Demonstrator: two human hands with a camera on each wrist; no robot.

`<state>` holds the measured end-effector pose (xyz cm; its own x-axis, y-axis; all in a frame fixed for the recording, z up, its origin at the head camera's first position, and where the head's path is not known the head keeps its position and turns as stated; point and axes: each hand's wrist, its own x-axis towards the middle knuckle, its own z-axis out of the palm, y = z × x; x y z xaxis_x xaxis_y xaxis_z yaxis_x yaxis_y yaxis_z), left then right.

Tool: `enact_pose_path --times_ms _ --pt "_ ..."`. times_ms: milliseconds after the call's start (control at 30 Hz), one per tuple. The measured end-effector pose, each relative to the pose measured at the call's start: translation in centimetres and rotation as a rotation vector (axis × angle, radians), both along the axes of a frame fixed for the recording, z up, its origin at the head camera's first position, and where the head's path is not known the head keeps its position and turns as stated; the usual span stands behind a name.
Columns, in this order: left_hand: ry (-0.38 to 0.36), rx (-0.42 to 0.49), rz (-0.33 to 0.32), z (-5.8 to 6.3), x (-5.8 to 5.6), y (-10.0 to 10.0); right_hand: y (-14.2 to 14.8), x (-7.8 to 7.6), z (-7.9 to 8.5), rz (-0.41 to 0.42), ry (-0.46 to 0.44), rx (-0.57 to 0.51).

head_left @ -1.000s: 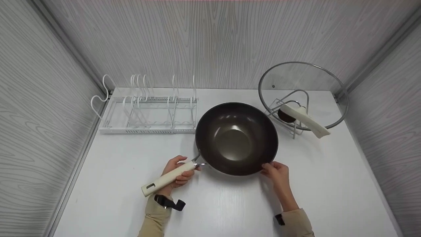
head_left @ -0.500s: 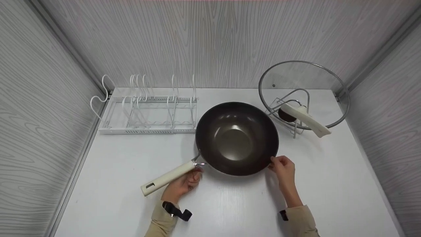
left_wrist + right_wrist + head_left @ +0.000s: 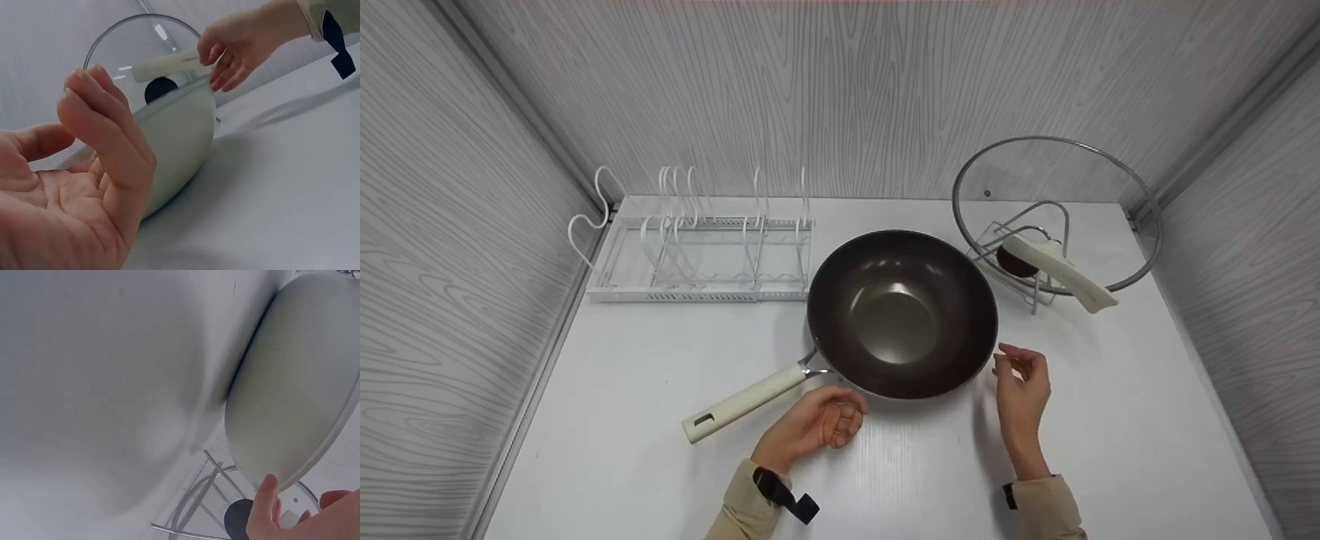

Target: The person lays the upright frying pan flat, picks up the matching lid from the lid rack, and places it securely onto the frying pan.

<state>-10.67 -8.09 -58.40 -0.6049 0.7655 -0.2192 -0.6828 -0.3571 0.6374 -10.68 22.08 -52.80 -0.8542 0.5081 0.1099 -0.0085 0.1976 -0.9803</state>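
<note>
A dark-bottomed wok (image 3: 896, 322) with a cream handle (image 3: 746, 401) rests on the white table, its handle pointing to the front left. In the left wrist view the wok's outside (image 3: 180, 140) is cream. My left hand (image 3: 817, 424) lies in front of the wok, right of the handle, with fingers loosely curled and nothing in them. At the wok's right front rim is my right hand (image 3: 1024, 386), its fingers loosely bent and holding nothing. In the right wrist view the right hand's fingers (image 3: 264, 506) are close to the rim.
A white wire rack (image 3: 697, 259) stands at the back left. At the back right a glass lid (image 3: 1057, 180) with a long cream handle (image 3: 1061, 271) leans in a grey metal stand (image 3: 1035, 292). Wood-grain panels (image 3: 840, 97) close off the back and sides.
My left hand has let go of the wok's handle and moved right. The right hand has come off the rim, shifting slightly right and back. The wok stays in place.
</note>
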Motion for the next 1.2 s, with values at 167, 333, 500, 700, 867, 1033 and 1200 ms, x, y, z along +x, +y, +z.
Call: enact_pose_path --times_ms 167,333,500,700,867,1033,1200 --pt "0.101 0.029 -0.052 2.2 0.1 1.1 -0.1 -0.2 0.1 -0.019 0.092 0.043" --pt "0.175 0.069 -0.081 4.1 -0.1 2.4 0.4 -0.7 -0.2 -0.021 0.128 0.048" --pt "0.195 0.076 -0.034 5.5 -1.0 3.7 0.2 -0.6 1.7 -0.002 0.199 0.058" --pt "0.206 0.061 0.039 7.3 -1.8 5.8 0.6 -1.0 2.6 0.001 0.289 0.096" --pt "0.267 0.037 0.030 9.0 -2.3 7.3 1.0 -1.4 3.2 -0.030 0.323 0.128" --pt "0.321 0.010 0.027 10.6 -3.1 9.0 1.1 -1.8 3.5 -0.046 0.334 0.133" --pt "0.350 -0.062 0.120 11.6 -4.1 11.1 1.5 -2.3 3.9 -0.046 0.370 0.145"
